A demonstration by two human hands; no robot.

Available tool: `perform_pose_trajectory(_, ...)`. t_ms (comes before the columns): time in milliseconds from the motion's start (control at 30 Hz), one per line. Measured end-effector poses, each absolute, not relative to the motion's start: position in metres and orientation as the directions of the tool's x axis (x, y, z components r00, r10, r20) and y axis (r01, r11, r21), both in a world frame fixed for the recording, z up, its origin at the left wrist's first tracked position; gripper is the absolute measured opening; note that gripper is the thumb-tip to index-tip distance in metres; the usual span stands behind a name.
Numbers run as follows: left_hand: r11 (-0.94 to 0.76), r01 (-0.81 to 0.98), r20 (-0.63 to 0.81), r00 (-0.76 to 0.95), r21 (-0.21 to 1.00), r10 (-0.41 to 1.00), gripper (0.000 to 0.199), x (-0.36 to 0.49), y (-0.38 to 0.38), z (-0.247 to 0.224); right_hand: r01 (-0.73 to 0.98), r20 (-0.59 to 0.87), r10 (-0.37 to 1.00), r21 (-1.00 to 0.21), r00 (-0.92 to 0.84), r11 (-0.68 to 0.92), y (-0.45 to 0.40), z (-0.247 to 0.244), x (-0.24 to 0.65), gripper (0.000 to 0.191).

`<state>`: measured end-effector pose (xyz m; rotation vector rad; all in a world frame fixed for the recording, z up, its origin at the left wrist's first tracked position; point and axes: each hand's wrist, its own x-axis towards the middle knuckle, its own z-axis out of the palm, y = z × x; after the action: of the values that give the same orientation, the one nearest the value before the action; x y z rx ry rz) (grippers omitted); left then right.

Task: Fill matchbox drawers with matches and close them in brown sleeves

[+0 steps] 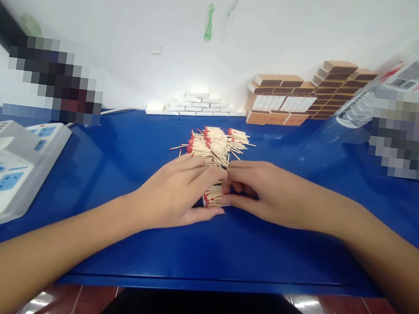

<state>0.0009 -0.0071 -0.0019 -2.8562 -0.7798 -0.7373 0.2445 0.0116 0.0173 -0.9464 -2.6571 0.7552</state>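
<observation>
A small white matchbox tray (204, 204), filled with red-tipped matches (213, 196), lies on the blue table between my hands. My left hand (175, 188) curls round its left side, the thumb along the near edge and the fingers over the far side. From the right, my right hand (259, 188) is closed, with thumb and fingertips on the tray's right end. My fingers hide part of the tray. Just beyond them spreads a loose heap of matches (214, 145), most with their heads to the left.
Against the wall stand stacked white trays (200, 106) and stacked brown matchbox sleeves (281, 102). A clear plastic bottle (359, 106) is at the back right. On the left sits a white power strip (12, 173) with a plug. The blue table's (219, 260) front edge is close to me.
</observation>
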Motion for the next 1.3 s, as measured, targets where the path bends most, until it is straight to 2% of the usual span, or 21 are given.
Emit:
perform_pose_trajectory(200, -0.865, 0.499, 0.474, 0.751, 0.047, 0.459, 0.039, 0.001, -0.007, -0.002, 0.527, 0.013, 0.652, -0.575, -0.758, 0.626, 0.009, 0.017, 0.241, 0.016)
perform_pose_trajectory(400, -0.869, 0.491, 0.48, 0.748, 0.065, 0.459, 0.038, 0.001, -0.008, -0.001, 0.471, 0.04, 0.631, -0.628, -0.775, 0.619, 0.008, 0.019, 0.235, 0.013)
perform_pose_trajectory(600, -0.87, 0.487, 0.474, 0.75, 0.074, 0.46, 0.033, 0.002, -0.007, 0.0, 0.471, 0.184, 0.627, -0.511, -0.757, 0.719, 0.011, 0.011, 0.235, 0.016)
perform_pose_trajectory(800, -0.861, 0.503, 0.465, 0.746, 0.075, 0.476, 0.034, 0.001, -0.008, 0.0, 0.525, 0.076, 0.642, -0.506, -0.763, 0.684, 0.009, 0.012, 0.236, 0.011)
perform_pose_trajectory(1067, -0.856, 0.505, 0.451, 0.743, 0.107, 0.495, 0.031, 0.001, -0.008, 0.0, 0.484, 0.119, 0.614, -0.507, -0.78, 0.713, 0.009, 0.018, 0.237, 0.01)
perform_pose_trajectory(1300, -0.855, 0.51, 0.47, 0.736, 0.089, 0.488, 0.036, 0.0, -0.008, -0.001, 0.518, 0.057, 0.627, -0.508, -0.777, 0.688, 0.009, 0.018, 0.237, 0.011)
